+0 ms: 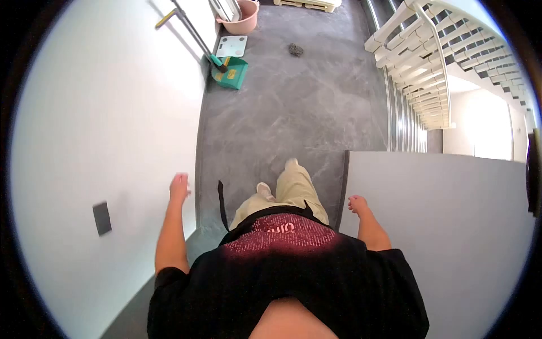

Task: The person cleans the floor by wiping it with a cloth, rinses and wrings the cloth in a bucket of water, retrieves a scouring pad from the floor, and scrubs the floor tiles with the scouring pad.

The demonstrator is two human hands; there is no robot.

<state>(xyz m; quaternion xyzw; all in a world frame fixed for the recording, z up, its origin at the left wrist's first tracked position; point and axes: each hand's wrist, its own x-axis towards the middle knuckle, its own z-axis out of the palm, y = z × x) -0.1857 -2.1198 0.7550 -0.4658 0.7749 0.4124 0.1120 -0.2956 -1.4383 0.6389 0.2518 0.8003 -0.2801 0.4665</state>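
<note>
My left hand (179, 185) hangs beside the white wall on the left, its fingers loosely bent and a little apart, with nothing in them. On the other side, my right hand (357, 204) is held out in front of the grey partition (435, 198). Its fingers are half curled and slightly apart, and it holds nothing. Between the hands are my beige trousers (299, 186) and light shoes, one foot ahead of the other on the grey floor (293, 107). A black strap (222, 204) dangles at my left side.
Against the left wall stand a green dustpan (232, 76) with a long-handled broom (195, 35), a white scale (232, 46) and a pink basin (244, 18). A dark fuzzy clump (295, 50) lies on the floor. White railings (415, 68) border the stairs at right. A pale slatted pallet (310, 4) is ahead.
</note>
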